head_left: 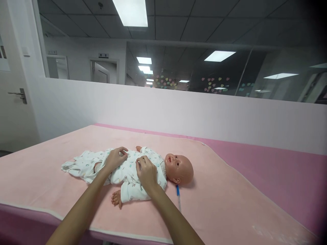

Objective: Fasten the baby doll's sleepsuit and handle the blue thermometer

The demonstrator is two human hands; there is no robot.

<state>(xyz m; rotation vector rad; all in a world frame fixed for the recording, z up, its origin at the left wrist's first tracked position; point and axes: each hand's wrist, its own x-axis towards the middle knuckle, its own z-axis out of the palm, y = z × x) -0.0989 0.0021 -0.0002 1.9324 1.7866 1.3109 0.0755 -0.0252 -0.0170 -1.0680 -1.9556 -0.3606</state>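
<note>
A baby doll [182, 168] lies on its back, its head toward the right and its mouth open. It wears a white printed romper [126, 174], with a bare patch of leg showing through a gap in the cloth. Over the waist, my left hand [117, 159] has its fingers curled closed on the romper's front. My right hand [146, 172] is bent over the chest, fingertips pinched at the fabric; the exact grip is partly hidden. Near my right forearm the doll's hand [117, 199] sticks out of its sleeve.
A pink padded mat [217, 207] lies under the doll, over a darker pink surface [281, 170]. A thin blue-tipped stick [178, 191] lies beside the doll's head. Behind stands a low white wall [178, 112] with glass above it; a door [15, 102] is at the left.
</note>
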